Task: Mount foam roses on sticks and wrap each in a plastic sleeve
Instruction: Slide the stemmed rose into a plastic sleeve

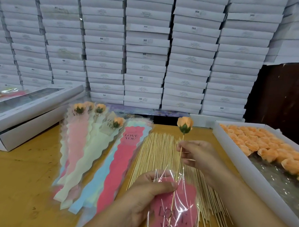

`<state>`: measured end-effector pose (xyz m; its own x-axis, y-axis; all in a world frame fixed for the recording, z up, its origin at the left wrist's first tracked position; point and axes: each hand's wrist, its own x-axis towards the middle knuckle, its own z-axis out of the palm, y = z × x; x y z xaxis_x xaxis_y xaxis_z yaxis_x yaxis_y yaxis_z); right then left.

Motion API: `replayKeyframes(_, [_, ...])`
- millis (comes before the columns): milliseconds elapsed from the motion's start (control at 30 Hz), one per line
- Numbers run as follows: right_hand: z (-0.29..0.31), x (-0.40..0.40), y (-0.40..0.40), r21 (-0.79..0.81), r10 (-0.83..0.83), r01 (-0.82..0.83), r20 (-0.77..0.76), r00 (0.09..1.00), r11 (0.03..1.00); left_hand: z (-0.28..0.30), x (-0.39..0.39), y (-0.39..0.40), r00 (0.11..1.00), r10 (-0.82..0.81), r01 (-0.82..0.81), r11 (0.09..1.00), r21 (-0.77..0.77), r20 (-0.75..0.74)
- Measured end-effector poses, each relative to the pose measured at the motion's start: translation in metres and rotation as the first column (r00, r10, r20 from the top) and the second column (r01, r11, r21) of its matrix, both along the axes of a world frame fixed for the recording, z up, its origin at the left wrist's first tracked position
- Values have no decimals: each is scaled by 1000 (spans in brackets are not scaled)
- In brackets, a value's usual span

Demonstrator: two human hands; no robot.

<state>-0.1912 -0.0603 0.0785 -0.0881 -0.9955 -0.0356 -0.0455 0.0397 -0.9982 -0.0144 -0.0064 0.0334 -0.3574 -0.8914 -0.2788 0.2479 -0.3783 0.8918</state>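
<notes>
Above a wooden desk, the right hand pinches a thin bamboo stick topped by a peach foam rose, its lower end already inside a clear plastic sleeve with a pink "LOVE YOU" insert, which the left hand pinches at the mouth. The rose looks light and crushable, the film slippery, so the stick seems the safest hold. White boxes behind read "SGS".

left hand: low, in front of the right, thumb curled over the mouth of a clear plastic sleeve with pink insert, grip closed | right hand: raised beyond the sleeve, fingertips pinching a thin wooden stick, forearm angling in from the right
</notes>
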Motion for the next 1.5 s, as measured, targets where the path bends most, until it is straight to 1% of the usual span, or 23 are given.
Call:
replayKeyframes(100, [-3, -4, -3, -1, -27, 27, 4, 1000, 1000, 0, 0, 1, 1000, -17, 16, 1000, 13, 11])
replayKeyframes(200, [-9, -5, 3, 43, 37, -35, -28, 999, 998, 0, 0, -1, 1000, -12, 11, 1000, 14, 11])
replayKeyframes(267, [-13, -3, 9, 65, 65, -64, -18, 998, 996, 1, 0, -1, 1000, -16, 16, 1000, 8, -5])
replayKeyframes(367, [-16, 1, 19, 69, 84, -83, -11, 996, 994, 2, -1, -1, 999, -20, 20, 1000, -3, -43])
replayKeyframes(533, [-15, 7, 31, 89, 149, -146, -22, 989, 985, 0, 1, -2, 998, -14, 14, 1000, -7, -55])
replayKeyframes(633, [-12, 9, 30, 88, 135, -133, -17, 991, 987, 2, -1, -1, 996, -33, 31, 999, -34, -79])
replayKeyframes(833, [-6, 9, 22, 64, 46, -49, 45, 998, 997, 1, -2, -2, 999, -6, 6, 1000, -16, -36])
replayKeyframes(967, [-14, 12, 25, 92, 87, -89, 31, 996, 992, 2, 1, -5, 999, -5, 4, 1000, -22, -49])
replayKeyframes(1167, [-21, 12, 30, 144, 149, -157, 61, 987, 977, 3, 2, -4, 999, -13, 11, 999, -47, -41])
replayKeyframes(1233, [-20, 7, 29, 164, 149, -154, 39, 988, 974, 3, 2, -3, 999, -22, 21, 999, -40, -30])
replayKeyframes(1333, [-15, -1, 25, 114, 97, -95, -12, 995, 989, 5, 3, -3, 1000, -25, 26, 999, -26, 1])
replayKeyframes(1433, [-5, -6, 20, -23, 47, -47, -1, 999, 999, 2, 3, -3, 999, -33, 34, 999, -17, 23])
replayKeyframes(1500, [-1, -7, 18, -108, 49, -52, -32, 998, 993, 2, 3, -3, 999, -40, 40, 999, -8, 35])
